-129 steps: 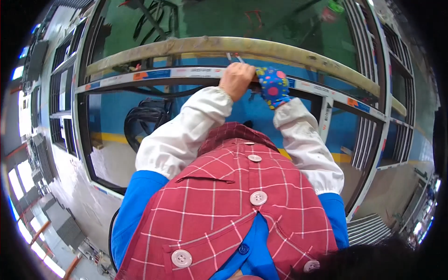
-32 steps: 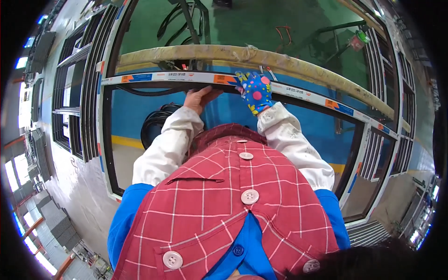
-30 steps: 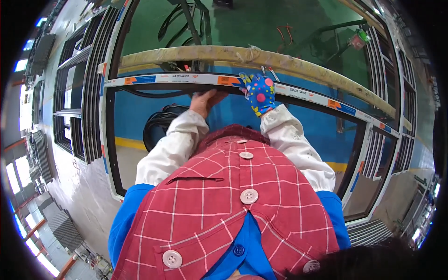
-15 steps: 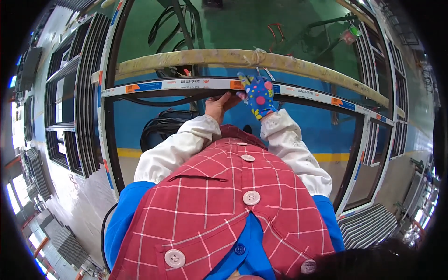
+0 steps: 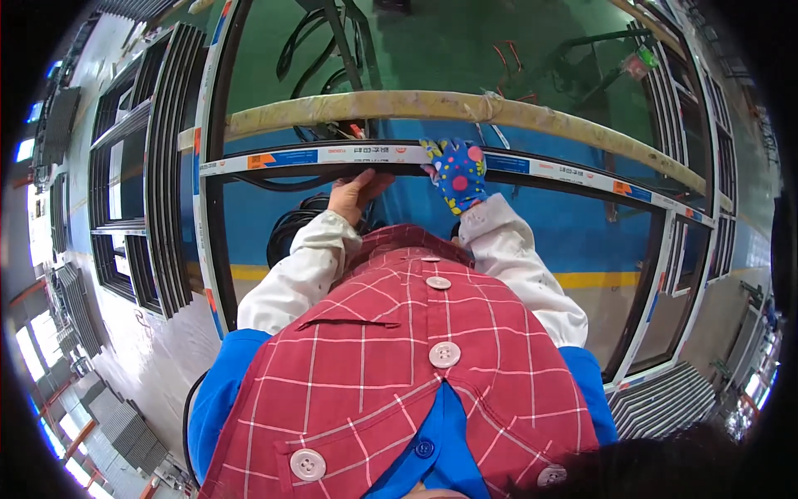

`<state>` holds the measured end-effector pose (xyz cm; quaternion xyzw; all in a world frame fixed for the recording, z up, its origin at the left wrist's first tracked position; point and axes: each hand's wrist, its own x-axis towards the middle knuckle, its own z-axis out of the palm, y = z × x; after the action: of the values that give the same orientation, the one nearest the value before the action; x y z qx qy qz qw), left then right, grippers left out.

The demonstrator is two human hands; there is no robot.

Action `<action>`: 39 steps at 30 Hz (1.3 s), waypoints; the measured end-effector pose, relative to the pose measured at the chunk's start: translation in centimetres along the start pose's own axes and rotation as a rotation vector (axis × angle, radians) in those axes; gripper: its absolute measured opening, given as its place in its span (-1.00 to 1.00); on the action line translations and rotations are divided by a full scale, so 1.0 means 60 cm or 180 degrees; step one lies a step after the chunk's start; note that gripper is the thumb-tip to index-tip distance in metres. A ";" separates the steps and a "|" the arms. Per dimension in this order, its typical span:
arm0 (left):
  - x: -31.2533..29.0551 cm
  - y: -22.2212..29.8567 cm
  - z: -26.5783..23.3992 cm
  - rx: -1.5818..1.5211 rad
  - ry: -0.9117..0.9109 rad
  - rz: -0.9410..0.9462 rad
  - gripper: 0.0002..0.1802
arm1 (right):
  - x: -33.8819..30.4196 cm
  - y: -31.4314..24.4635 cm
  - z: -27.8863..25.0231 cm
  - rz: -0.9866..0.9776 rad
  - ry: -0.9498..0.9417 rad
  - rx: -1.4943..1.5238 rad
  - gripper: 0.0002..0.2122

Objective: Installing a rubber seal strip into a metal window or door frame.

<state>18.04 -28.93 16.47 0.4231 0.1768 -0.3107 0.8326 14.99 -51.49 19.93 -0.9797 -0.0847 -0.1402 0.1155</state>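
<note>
A large window frame with printed protective film lies in front of me, and its crossbar runs from left to right. My left hand, bare, is at the near edge of this bar, with thumb and fingers pinched on a black rubber strip. The strip sags off to the left below the bar. My right hand wears a blue glove with coloured spots and grips the crossbar, fingers over its top. What lies under its fingers is hidden.
A yellowish padded beam runs beyond the crossbar. Coiled black strip lies below, near my left forearm. Stacked dark frames stand at the left, and more frames lie at the lower right. Red-handled tools lie farther off.
My left hand has slid left along the crossbar, away from my right hand. The right hand stays at nearly the same part of the bar. The view has shifted slightly.
</note>
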 end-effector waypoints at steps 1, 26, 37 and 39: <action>0.002 -0.001 0.000 0.0083 -0.0137 0.0095 -0.72 | 0.004 0.000 -0.004 0.0144 -0.0268 -0.0094 -0.62; 0.040 0.030 0.131 0.6907 -0.0838 0.3810 -0.43 | 0.003 0.005 0.008 -0.0135 -0.0353 -0.0214 -0.47; 0.058 0.041 0.141 0.6609 -0.1284 0.4245 -0.63 | -0.003 0.012 0.027 -0.0175 0.0067 0.0157 -0.49; 0.032 0.043 0.146 0.6549 -0.1009 0.4341 -0.60 | 0.003 0.008 0.016 -0.0056 -0.0216 0.0078 -0.44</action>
<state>21.48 -35.59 22.02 0.8419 -0.5066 0.1429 0.1184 15.52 -51.71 18.98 -0.9816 -0.0989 -0.1069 0.1233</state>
